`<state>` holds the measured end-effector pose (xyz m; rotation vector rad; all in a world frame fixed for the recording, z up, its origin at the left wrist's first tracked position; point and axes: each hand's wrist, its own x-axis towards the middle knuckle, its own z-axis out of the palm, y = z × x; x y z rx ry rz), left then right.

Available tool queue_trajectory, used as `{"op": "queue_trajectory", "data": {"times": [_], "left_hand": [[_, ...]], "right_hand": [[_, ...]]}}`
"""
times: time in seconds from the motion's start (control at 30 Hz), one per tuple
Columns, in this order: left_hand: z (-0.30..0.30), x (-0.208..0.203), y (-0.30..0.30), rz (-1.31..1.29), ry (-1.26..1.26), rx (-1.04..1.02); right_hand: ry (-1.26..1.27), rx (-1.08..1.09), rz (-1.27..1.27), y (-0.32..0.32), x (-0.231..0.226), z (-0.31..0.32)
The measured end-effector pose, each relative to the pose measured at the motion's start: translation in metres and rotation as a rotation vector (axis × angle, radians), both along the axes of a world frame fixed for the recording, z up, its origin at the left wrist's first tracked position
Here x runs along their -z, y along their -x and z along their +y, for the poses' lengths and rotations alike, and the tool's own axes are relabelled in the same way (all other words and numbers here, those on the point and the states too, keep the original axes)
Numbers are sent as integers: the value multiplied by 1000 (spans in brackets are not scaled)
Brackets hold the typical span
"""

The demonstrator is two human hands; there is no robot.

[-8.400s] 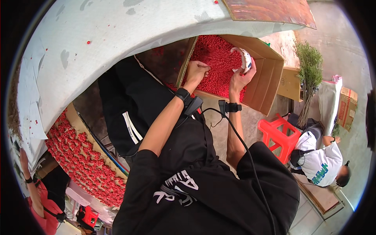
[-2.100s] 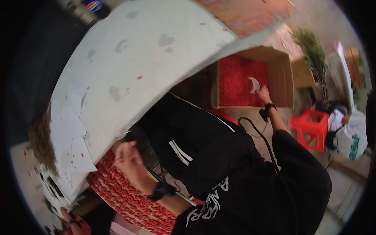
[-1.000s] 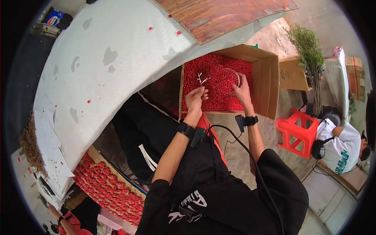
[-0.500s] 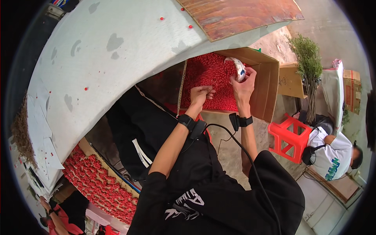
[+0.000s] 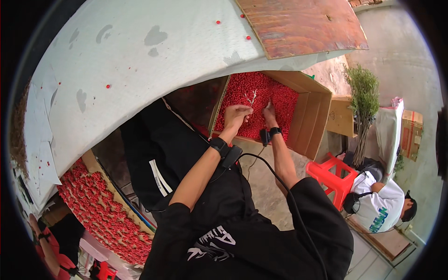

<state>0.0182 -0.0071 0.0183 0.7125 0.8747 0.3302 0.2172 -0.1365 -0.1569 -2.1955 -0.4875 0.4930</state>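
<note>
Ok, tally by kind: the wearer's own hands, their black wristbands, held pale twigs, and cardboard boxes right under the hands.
Left hand and right hand: 2
Left wristband and right wristband: 2
Pale twig: 1
Cardboard box: 1
Total: 6

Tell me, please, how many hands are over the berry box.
2: the left hand, pinching a white twig above the berries, and the right hand beside it, its fingers partly hidden.

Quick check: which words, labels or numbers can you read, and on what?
Wording placed, not copied:
Wearer's black shirt: white lettering.
Co-worker's white shirt: green lettering.
Rightmost carton: red markings, too small to read.
Carton left of the stems: faint mark, unreadable.
</note>
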Motion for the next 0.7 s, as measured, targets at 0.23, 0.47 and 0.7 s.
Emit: {"op": "queue_trajectory", "data": {"times": [0.23,0.47,0.7], "left_hand": [[9,23,20,123,10,-46],[2,24,13,245,-61,-14],[2,31,16,379,-260,51]], "right_hand": [[-365,219,835,66,-90,25],[-310,21,149,64,-165,29],[-152,-84,-413,90,-224,60]]}}
